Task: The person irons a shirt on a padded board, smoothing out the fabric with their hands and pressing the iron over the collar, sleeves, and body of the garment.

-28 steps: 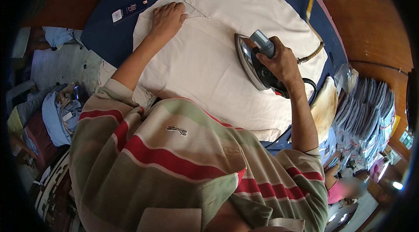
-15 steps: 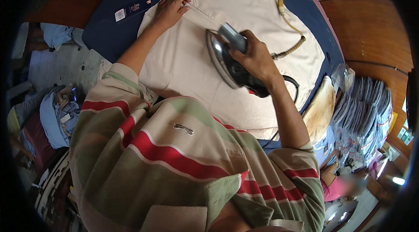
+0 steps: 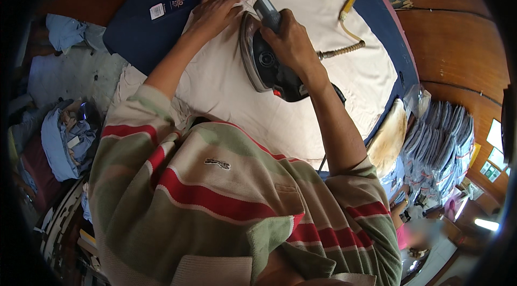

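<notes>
A cream garment (image 3: 215,89) is spread over the dark blue ironing board (image 3: 129,30), its neckline at the far side. On the cloth just left of the neckline rests my left hand (image 3: 218,16), palm down with fingers stretched out. My right hand (image 3: 293,44) is wrapped round the grey handle of a black steam iron (image 3: 264,62). The iron stands on the garment close to my left fingertips, its soleplate hidden underneath. A dark hang tag (image 3: 176,4) with a white label lies on the board beside my left hand.
A yellow-and-tan steam hose (image 3: 353,3) runs from the iron to the far right. Stacked folded grey-blue clothes in clear bags (image 3: 439,146) stand at the right. Blue garments (image 3: 56,140) lie at the left. Another person's pink sleeve (image 3: 401,236) shows at the lower right.
The iron in my right hand has slid up and left, nearer my left hand. My left hand has shifted slightly right, its fingers now flatter on the cloth.
</notes>
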Motion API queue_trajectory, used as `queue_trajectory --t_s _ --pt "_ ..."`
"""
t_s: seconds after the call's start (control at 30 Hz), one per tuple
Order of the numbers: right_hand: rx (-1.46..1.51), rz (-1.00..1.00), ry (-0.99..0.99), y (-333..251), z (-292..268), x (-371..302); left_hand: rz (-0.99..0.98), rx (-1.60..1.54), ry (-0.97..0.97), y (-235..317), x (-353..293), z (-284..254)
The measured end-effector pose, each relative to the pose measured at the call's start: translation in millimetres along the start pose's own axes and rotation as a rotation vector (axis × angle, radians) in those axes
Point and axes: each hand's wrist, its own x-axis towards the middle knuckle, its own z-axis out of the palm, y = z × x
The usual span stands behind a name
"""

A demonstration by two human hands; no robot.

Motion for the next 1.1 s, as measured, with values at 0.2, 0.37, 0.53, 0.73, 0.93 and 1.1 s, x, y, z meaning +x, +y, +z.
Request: queue_trajectory --t_s 0.2,0.37,0.53,0.73,0.93,1.1 --pt "-0.038 0.020 -0.026 -2.9 4.3 -2.7 -0.287 0.459 -0.087 -21.3 -62.8 -49.8" --pt "-0.038 -0.011 -0.058 -6.0 -0.9 -0.1 -0.235 0.324 -0.017 -32.2 -64.0 -53.1" --pt "-0.079 -0.058 -0.088 -19.4 6.3 30.3 -0.239 0.304 -0.041 -35.1 -60.3 -57.3" --pt "-0.146 -0.098 -0.133 -22.1 11.5 33.1 -0.269 0.344 -0.021 -35.6 -60.7 -54.9" --pt "-0.084 -0.207 -0.345 -32.8 16.0 16.3 -0.238 0.394 0.042 -45.9 -57.8 -49.5" --pt "-0.119 -0.272 -0.369 -46.3 30.6 6.0 -0.495 0.424 0.349 -6.0 -106.8 -62.9"
